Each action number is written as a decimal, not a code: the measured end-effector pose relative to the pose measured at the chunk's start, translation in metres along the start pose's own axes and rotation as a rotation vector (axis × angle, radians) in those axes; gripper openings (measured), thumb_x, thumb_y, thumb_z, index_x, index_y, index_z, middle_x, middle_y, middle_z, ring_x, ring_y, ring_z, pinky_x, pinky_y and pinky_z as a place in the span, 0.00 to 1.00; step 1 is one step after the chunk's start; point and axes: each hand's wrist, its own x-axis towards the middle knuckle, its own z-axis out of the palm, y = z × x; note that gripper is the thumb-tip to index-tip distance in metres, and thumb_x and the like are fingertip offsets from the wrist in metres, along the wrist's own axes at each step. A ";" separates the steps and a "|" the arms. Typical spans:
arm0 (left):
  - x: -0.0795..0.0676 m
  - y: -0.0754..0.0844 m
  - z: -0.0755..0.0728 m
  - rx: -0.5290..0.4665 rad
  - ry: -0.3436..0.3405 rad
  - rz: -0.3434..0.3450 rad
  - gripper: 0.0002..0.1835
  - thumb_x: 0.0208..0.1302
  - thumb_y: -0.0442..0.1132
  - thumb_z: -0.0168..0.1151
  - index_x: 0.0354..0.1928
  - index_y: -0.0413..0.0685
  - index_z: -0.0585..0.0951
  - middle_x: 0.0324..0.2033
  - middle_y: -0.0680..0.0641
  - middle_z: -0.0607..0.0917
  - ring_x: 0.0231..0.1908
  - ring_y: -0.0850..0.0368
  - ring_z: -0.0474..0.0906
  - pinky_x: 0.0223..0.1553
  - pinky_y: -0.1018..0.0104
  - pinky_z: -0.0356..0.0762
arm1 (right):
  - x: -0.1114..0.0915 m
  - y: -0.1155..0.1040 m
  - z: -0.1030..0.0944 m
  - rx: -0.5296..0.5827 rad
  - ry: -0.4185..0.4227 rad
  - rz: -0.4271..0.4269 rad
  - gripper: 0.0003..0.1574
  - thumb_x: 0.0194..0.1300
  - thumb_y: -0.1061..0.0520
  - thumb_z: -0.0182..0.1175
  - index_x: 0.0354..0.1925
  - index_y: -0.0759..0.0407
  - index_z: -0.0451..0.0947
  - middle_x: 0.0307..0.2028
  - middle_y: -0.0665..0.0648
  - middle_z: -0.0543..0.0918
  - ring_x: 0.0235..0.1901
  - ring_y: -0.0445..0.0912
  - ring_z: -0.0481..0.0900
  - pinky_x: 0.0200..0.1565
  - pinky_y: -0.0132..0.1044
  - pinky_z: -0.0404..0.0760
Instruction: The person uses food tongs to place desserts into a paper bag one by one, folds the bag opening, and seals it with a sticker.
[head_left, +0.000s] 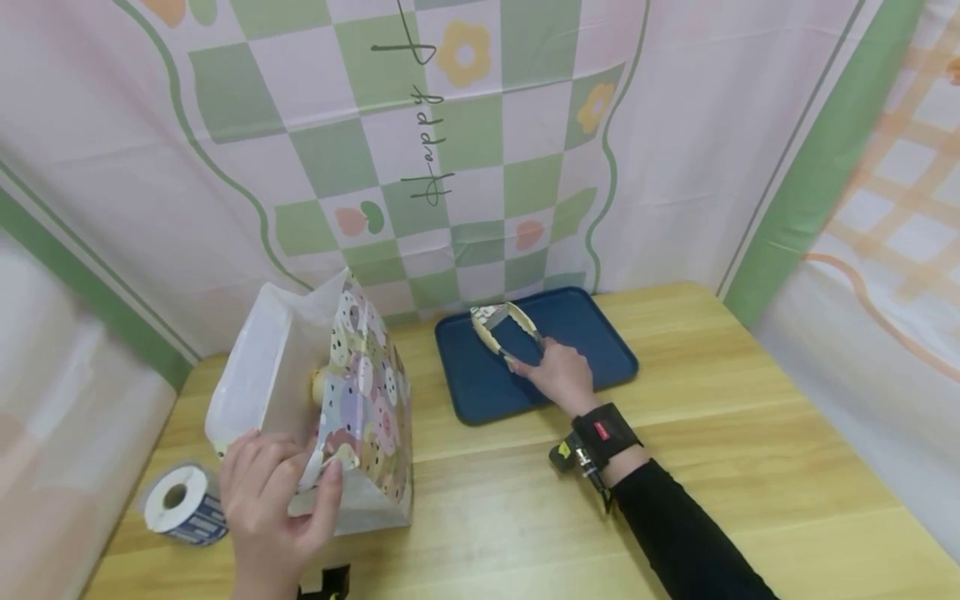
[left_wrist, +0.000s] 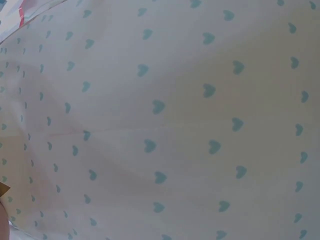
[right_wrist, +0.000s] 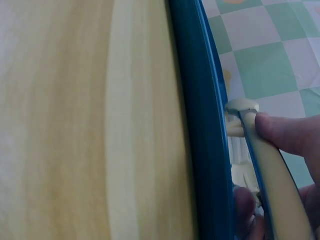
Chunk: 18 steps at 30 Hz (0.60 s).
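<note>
In the head view, my left hand (head_left: 273, 500) pinches the near rim of an upright gift bag (head_left: 367, 400) printed with cartoon animals. The bag's mouth gapes, and a yellowish thing (head_left: 318, 386) shows inside. The left wrist view is filled by a pale sheet with teal hearts (left_wrist: 150, 145). My right hand (head_left: 562, 375) grips a pair of cream tongs (head_left: 487, 337) over the blue tray (head_left: 472, 408), its thumb along one arm. The tongs' arms are spread, and a small grey-and-white patterned piece (head_left: 489, 315) lies at their far end. In the right wrist view, fingers partly hide the tongs.
A roll of labels (head_left: 183, 504) stands on the wooden table (head_left: 495, 517), left of the bag. Behind the table hangs a green-and-white checked cloth (head_left: 472, 125), close to the tray's back edge. The tray lies to the right of the bag.
</note>
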 end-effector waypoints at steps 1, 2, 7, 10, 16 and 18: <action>0.000 0.000 0.000 -0.001 0.001 -0.001 0.26 0.57 0.47 0.60 0.09 0.36 0.71 0.10 0.41 0.72 0.18 0.44 0.67 0.39 0.53 0.66 | 0.000 0.000 0.000 0.001 0.004 -0.004 0.49 0.51 0.32 0.64 0.56 0.69 0.73 0.35 0.68 0.85 0.35 0.63 0.81 0.35 0.58 0.79; 0.000 0.000 0.000 -0.001 0.000 -0.002 0.26 0.58 0.47 0.60 0.09 0.36 0.71 0.10 0.41 0.72 0.18 0.44 0.67 0.39 0.53 0.66 | 0.000 0.000 0.001 0.002 0.007 -0.006 0.48 0.51 0.32 0.64 0.54 0.69 0.74 0.34 0.67 0.86 0.35 0.63 0.81 0.35 0.58 0.79; 0.000 0.000 0.000 -0.001 -0.004 -0.005 0.26 0.58 0.47 0.60 0.09 0.36 0.72 0.10 0.42 0.72 0.18 0.44 0.67 0.39 0.53 0.66 | -0.001 0.001 0.003 0.009 0.002 0.002 0.47 0.52 0.33 0.64 0.55 0.69 0.73 0.31 0.64 0.86 0.35 0.61 0.81 0.36 0.57 0.79; 0.000 0.000 0.000 0.001 -0.008 -0.006 0.27 0.58 0.48 0.60 0.09 0.36 0.72 0.10 0.42 0.72 0.18 0.44 0.67 0.39 0.53 0.66 | -0.003 0.001 0.003 0.015 -0.002 0.006 0.48 0.52 0.33 0.63 0.56 0.69 0.72 0.31 0.64 0.86 0.35 0.61 0.81 0.36 0.57 0.79; -0.001 0.000 -0.002 0.011 -0.021 -0.015 0.27 0.59 0.48 0.60 0.08 0.36 0.71 0.10 0.41 0.73 0.18 0.44 0.67 0.39 0.53 0.66 | -0.007 -0.002 -0.001 0.043 0.007 -0.007 0.49 0.53 0.33 0.63 0.58 0.70 0.71 0.33 0.63 0.87 0.35 0.58 0.82 0.38 0.56 0.79; -0.001 0.000 -0.002 0.012 -0.025 -0.016 0.28 0.59 0.48 0.59 0.08 0.37 0.71 0.10 0.41 0.73 0.18 0.44 0.67 0.39 0.53 0.66 | -0.008 -0.003 -0.003 0.053 0.013 -0.012 0.48 0.53 0.33 0.63 0.57 0.69 0.71 0.33 0.62 0.87 0.35 0.57 0.82 0.38 0.56 0.79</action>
